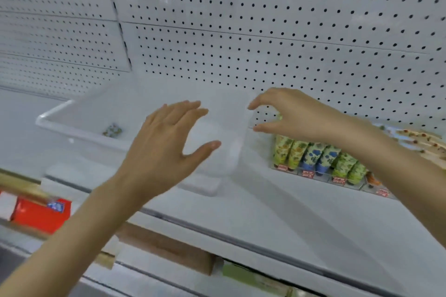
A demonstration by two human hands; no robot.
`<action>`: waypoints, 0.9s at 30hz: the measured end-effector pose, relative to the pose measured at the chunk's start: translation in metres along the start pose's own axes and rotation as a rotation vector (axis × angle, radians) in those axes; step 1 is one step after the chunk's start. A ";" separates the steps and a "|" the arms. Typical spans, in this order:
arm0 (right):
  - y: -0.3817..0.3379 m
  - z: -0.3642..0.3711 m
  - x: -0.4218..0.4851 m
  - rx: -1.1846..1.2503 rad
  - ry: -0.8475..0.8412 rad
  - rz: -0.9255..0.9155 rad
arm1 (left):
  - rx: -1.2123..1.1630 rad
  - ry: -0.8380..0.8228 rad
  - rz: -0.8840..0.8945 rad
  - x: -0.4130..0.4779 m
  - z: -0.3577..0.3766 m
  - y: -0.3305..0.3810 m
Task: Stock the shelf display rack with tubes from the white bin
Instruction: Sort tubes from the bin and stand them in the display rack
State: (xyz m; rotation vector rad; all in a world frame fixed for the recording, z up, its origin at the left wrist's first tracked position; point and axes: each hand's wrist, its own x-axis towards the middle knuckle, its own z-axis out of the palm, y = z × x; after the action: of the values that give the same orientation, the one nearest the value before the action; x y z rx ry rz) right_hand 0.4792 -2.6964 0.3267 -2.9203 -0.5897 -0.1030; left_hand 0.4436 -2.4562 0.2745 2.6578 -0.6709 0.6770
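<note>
Hovering with fingers straight and spread and thumb held wide, the left hand (166, 137) holds nothing. It sits over the near right part of the bin (79, 136), which extends ahead and to the left of it, with one tube (112, 130) on its floor. The right hand (296, 113) is cupped, thumb and fingers well apart, tips at the bin's right end; whether they grip the blurred wall cannot be determined. Directly below that hand, tubes (313, 157) stand upright in a row in the rack (337, 179) on the shelf (265, 212), with pegboard (265, 31) behind.
</note>
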 end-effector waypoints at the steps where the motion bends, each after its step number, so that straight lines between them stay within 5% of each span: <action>1: -0.009 0.003 0.006 0.043 0.003 -0.004 | 0.023 -0.012 -0.030 0.001 -0.007 -0.020; 13: -0.133 0.089 0.166 0.342 -0.177 0.138 | 0.071 -0.166 -0.095 0.017 -0.034 -0.275; 15: -0.150 0.109 0.193 0.396 -0.276 0.181 | -0.072 -0.226 -0.161 0.018 -0.029 -0.306; 19: -0.172 0.129 0.229 0.478 -0.410 0.262 | -0.439 -0.310 -0.282 0.023 -0.022 -0.333; 27: -0.192 0.173 0.296 0.702 -0.486 0.296 | -0.631 -0.265 -0.284 0.017 -0.004 -0.342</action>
State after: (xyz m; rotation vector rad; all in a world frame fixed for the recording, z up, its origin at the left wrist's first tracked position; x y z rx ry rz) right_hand 0.6827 -2.3803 0.2133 -2.2856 -0.1760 0.7121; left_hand 0.6301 -2.1741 0.2237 2.1910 -0.4552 0.0155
